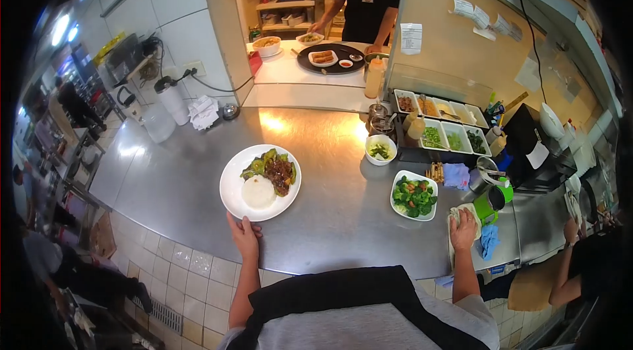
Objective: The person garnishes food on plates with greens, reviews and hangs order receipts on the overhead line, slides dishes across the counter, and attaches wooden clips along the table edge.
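Observation:
My left hand is at the near rim of a round white plate, its thumb at the edge and the other fingers partly hidden. On the plate are a dome of white rice and a dark, saucy dish with green vegetables. My right hand rests on a pale folded cloth at the counter's right side, fingers curled over it. Left of that hand stands a square white dish of broccoli. A small white bowl with greens sits farther back.
A steel counter spans the front. Topping trays, a squeeze bottle and a green-handled jug stand right. Beyond the hatch, a person stands by a black tray. Another person is close at right.

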Motion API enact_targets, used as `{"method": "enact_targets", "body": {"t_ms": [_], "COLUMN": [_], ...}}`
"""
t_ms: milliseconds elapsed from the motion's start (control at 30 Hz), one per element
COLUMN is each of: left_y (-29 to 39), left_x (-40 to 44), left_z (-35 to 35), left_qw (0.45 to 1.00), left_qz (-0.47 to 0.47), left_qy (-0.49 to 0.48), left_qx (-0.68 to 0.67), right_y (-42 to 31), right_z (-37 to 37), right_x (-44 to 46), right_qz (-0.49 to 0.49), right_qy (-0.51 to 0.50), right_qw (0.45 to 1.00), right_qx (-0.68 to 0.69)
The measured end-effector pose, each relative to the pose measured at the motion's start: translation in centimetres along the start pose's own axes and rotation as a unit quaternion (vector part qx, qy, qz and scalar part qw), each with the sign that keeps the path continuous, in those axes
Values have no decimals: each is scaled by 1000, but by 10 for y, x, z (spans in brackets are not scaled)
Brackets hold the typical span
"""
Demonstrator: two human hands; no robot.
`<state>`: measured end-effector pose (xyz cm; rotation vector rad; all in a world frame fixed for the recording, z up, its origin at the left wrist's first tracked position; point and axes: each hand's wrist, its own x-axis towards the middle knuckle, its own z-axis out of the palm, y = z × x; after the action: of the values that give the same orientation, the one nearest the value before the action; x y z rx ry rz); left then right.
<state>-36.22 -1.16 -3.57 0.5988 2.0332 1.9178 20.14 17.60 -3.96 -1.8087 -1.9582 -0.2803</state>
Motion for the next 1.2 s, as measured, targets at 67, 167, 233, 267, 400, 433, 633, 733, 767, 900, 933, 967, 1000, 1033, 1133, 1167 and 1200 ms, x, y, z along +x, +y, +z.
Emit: {"method": "enact_targets", "body": {"t_ms": [67, 167, 233, 267, 400, 433, 633, 733, 767, 900, 933, 967, 1000, 1033, 1133, 1167, 1200], "left_y": [-1, -1, -2, -2, -3, -4, 1, 8, 8, 5, 6, 7, 9, 10, 11, 12, 11], "left_x": [1, 2, 1, 0, -1, 0, 2, 1, 1, 3, 3, 3, 3, 3, 2, 2, 3], "left_z": [1, 2, 1, 1, -2, -3, -1, 1, 1, 0, 0, 1, 1, 2, 2, 1, 1], "left_qw": [1000, 1000, 1000, 1000, 999, 999, 998, 999, 999, 999, 999, 999, 999, 999, 999, 999, 999], "left_qz": [2, 2, 8, 14, 33, 27, 27, 28, 30, 22, 24, 26, 28, 24, 16, 15, 16], "left_qy": [5, 3, 1, -1, -14, -13, -6, -2, -7, -31, -30, -29, -28, -28, -25, -26, -25], "left_qx": [9, -2, -5, -7, -18, -27, -52, -40, -33, -2, 1, 5, 8, 12, 21, 22, 21], "right_y": [0, -1, -1, -2, -8, -9, -10, -11, -10, -10, -9, -8, -6, -3, 4, 5, 4], "right_z": [0, -2, -3, -3, -9, -9, -9, -10, -10, -11, -11, -9, -7, -4, 3, 1, 1], "right_x": [1, 3, 2, 3, 5, 5, 5, 5, 5, 7, 7, 7, 7, 8, 6, 6, 8], "right_qz": [4, 6, 6, 6, 6, 4, 0, -4, -7, -1, -1, -2, -3, -6, -9, -7, -5], "right_qy": [-5, -10, -13, -11, -11, -7, 3, 4, 3, -9, -8, -7, -7, -2, 2, -4, -5], "right_qw": [1000, 1000, 1000, 1000, 1000, 1000, 1000, 1000, 1000, 1000, 1000, 1000, 1000, 1000, 1000, 1000, 1000], "right_qx": [-1, -1, -1, -1, 4, 3, -7, -9, -7, -6, -7, -8, -9, -13, -22, -23, -22]}}
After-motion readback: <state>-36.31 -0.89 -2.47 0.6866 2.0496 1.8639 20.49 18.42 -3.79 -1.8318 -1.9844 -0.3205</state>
